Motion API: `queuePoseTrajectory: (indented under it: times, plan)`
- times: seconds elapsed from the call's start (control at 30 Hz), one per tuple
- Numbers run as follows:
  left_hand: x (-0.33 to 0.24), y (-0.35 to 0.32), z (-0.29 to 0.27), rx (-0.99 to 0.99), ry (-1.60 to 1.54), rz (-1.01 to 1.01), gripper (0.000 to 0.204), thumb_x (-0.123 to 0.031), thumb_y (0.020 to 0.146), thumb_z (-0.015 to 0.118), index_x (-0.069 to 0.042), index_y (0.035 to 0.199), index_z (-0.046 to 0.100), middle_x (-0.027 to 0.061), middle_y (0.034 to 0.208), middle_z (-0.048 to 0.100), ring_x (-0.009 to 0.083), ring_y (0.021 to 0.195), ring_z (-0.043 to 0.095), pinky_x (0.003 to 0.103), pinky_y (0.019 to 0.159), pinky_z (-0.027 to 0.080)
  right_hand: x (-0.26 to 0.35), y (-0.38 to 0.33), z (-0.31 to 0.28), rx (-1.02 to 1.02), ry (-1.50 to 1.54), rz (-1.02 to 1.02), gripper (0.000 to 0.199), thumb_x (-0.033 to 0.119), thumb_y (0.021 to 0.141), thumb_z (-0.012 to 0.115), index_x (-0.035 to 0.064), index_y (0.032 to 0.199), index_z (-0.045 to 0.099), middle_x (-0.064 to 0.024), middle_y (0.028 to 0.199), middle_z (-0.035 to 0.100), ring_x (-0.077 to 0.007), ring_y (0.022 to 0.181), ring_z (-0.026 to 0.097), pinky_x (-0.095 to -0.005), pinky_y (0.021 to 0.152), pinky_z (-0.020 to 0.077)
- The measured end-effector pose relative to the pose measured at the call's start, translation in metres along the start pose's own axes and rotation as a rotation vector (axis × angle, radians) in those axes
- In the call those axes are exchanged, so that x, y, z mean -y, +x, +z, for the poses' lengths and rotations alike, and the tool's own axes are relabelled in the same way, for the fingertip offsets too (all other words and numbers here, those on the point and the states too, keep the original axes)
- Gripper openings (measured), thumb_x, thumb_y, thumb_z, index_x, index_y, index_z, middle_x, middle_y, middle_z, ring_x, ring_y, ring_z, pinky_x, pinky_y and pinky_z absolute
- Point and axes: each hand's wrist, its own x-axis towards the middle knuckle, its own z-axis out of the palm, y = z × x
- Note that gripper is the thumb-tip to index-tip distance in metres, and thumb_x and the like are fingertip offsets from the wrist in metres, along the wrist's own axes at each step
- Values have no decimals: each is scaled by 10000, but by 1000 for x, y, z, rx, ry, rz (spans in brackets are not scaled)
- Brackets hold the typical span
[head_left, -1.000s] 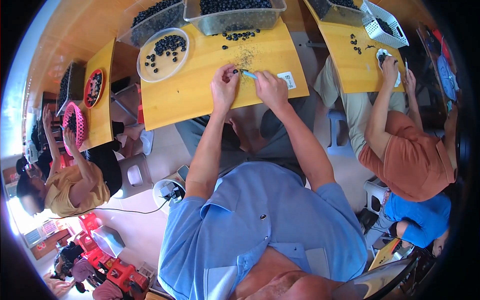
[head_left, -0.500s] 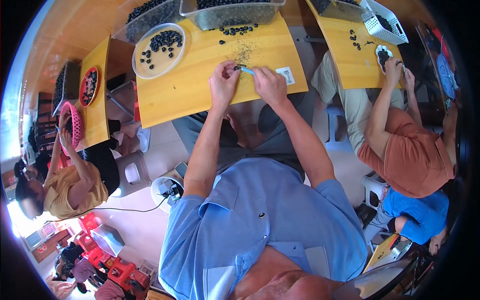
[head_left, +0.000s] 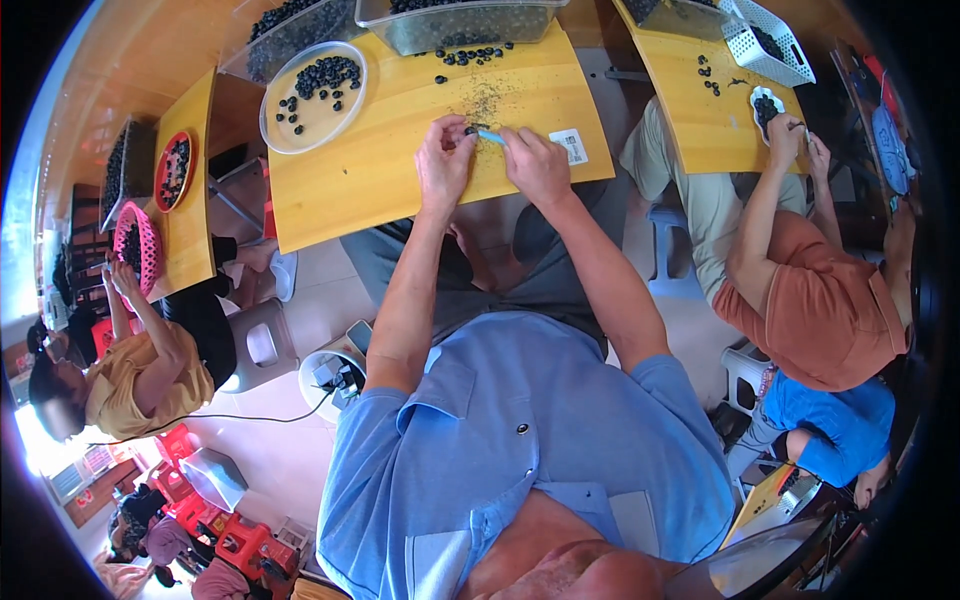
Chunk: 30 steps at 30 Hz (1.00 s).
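Note:
Above the yellow wooden table, my left hand pinches a small dark round piece, like a black berry or nut, between thumb and fingers. My right hand is closed round a slim light-blue tool, its end pointing left at the piece. The tool's tip is too small to make out. Dark crumbs lie scattered on the tabletop just beyond my hands. Farther back are several loose dark pieces. A round clear tray at the left holds many more.
A clear plastic bin full of dark pieces stands at the far edge. Right of my hand lies a white printed card. Co-workers sit at side tables, one with a pink basket, another with a small white dish. A white bucket stands on the floor.
My hands stay close together over nearly the same spot, the piece and tool still held. The view has shifted slightly. At the left, the co-worker's hands have come down from the pink basket.

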Motion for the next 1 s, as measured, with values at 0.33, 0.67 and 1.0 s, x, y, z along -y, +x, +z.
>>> queuePoseTrajectory:
  times: [0.33, 0.67, 1.0]
  plan:
    - [-2, -5, 1, -63, -99, 25, 318, 13, 884, 784, 5, 1167, 640, 83, 987, 719, 126, 873, 687, 283, 807, 562, 3, 7, -2, 50, -100, 86, 100, 118, 882, 651, 107, 972, 692, -75, 811, 668, -292, 746, 728, -446, 612, 588]
    - [-4, -2, -6, -119, 50, 181, 149, -30, 892, 772, -20, 1040, 754, 109, 969, 731, 181, 835, 698, 303, 779, 571, 3, 5, -1, 10, -42, 18, 97, 142, 906, 658, 107, 986, 701, -78, 837, 669, -290, 743, 720, -435, 622, 584]
    - [3, -5, 3, -134, -93, 29, 152, -57, 869, 829, -13, 958, 713, 21, 819, 682, 74, 699, 593, 251, 655, 507, 2, 1, -5, -24, -33, 7, 174, 115, 899, 671, 92, 1067, 706, -80, 854, 671, -297, 760, 715, -439, 645, 578]
